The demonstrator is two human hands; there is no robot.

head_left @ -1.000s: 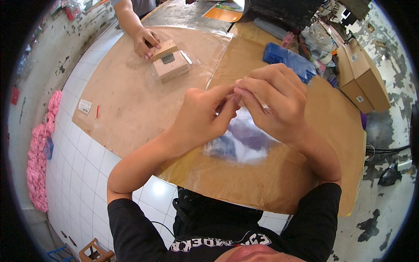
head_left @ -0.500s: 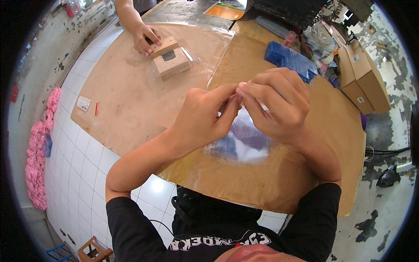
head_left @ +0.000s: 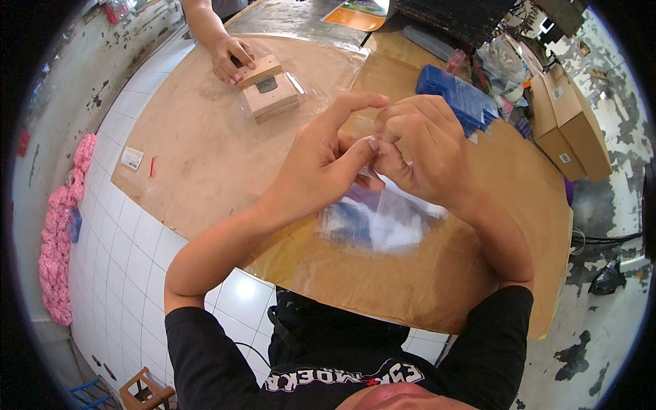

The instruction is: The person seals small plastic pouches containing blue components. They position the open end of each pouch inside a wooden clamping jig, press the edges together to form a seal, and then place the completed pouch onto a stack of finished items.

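Note:
In front of my chest, a clear plastic packet (head_left: 391,229) with white and bluish patches shows under my fingertips, smeared by motion. My left hand (head_left: 335,154) pinches at its upper end with the thumb bent in, while the forefinger reaches out above. The thumb and curled fingers of my right hand (head_left: 427,147) meet the left fingertips at the same spot. What exactly lies between the fingertips is mostly hidden by the fingers. Beyond my right hand lies a stack of blue flat packets (head_left: 454,96) in clear plastic.
Across the brown-covered table (head_left: 205,150), another person's hand (head_left: 232,60) rests on a wooden block device (head_left: 270,89). A small white label (head_left: 132,158) lies at the left edge. Cardboard boxes (head_left: 570,123) and plastic bags (head_left: 502,58) crowd the right side.
My left forefinger has lifted and stretched away from the pinch. My right fingers have curled in more, and the packet below has swung slightly. The other person's hand stays at the wooden block.

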